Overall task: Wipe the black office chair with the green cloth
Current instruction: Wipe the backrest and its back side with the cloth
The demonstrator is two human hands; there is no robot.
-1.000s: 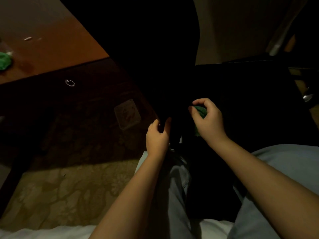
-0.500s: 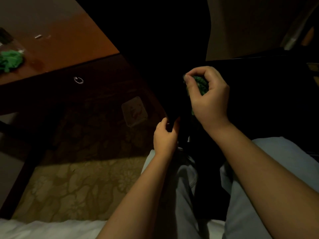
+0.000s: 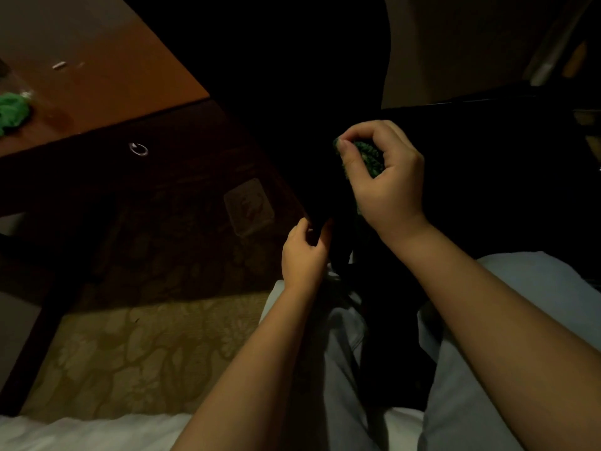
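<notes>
Container on the floor: a clear square tub lies on the patterned carpet, at about ten o'clock from the left hand. The light is too dim to tell whether anything is in it.
Desk: a brown wooden desk fills the ten o'clock corner. Its dark front panel carries a metal ring pull.
On the desk: a second green bundle sits at the far nine o'clock edge, and a small white scrap lies well apart from it.
Chair: the black office chair rises from between the person's knees up to twelve o'clock, a dark mass in the middle of the view.
Cloth: the green cloth is bunched inside the right hand, against the chair's dark surface, just to the one o'clock side of centre.
Right hand: the right hand has its fingers curled round the cloth, thumb and forefinger meeting over the front of it. The wrist is bent, and the forearm comes up from five o'clock.
Left hand: the left hand sits lower, at about seven o'clock from the right hand. Its thumb and fingers pinch a narrow dark edge of the chair, and the forearm reaches up from six o'clock.
Person: legs in pale trousers lie either side of the chair's lower part, with white bedding along the six o'clock edge.
</notes>
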